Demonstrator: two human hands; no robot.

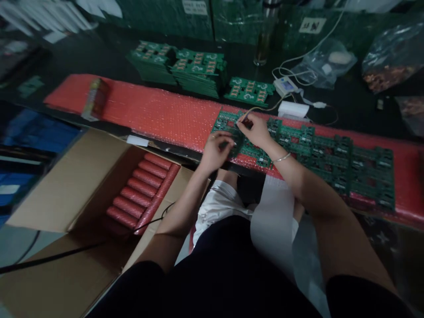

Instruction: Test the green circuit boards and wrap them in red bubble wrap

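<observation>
Several green circuit boards [327,161] lie in a row on red bubble wrap [159,110] along the bench's front edge. My right hand [254,129] is closed over the left end of the row, its fingers pinched on a thin cable [261,108] that runs back to a small white device [285,86]. Just left of it, my left hand [217,150] is curled at the front edge of the leftmost board, thumb and forefinger close together. Whatever may lie between those fingers is too small to make out.
Stacks of green boards [198,73] stand behind the wrap, beside a clear bottle [261,39]. A small box [95,99] sits on the wrap at left. Below is an open carton [66,185] with red rolls [142,190]. Plastic bags [391,57] lie at the back right.
</observation>
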